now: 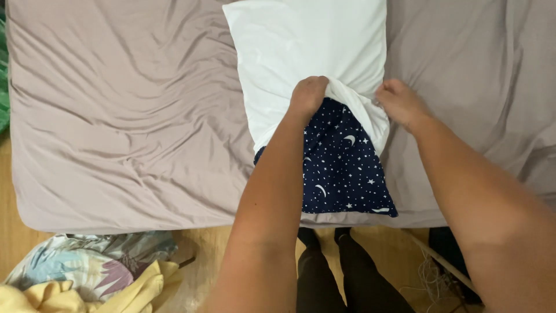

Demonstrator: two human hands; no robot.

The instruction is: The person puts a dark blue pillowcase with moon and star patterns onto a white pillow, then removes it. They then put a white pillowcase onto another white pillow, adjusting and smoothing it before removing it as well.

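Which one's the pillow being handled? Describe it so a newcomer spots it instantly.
Start at the mattress under a wrinkled taupe sheet. At its near edge, centre-right, lies the pillow between the left hand and right hand. It alone is navy with white stars and moons, half sheathed in a white pillowcase.

Pillow (341, 168) lay on the bed (127, 133), half inside the pillowcase (307, 40), hands (308, 93) at its opening; heap of bedding (87, 272) on the floor (17, 237), front left.
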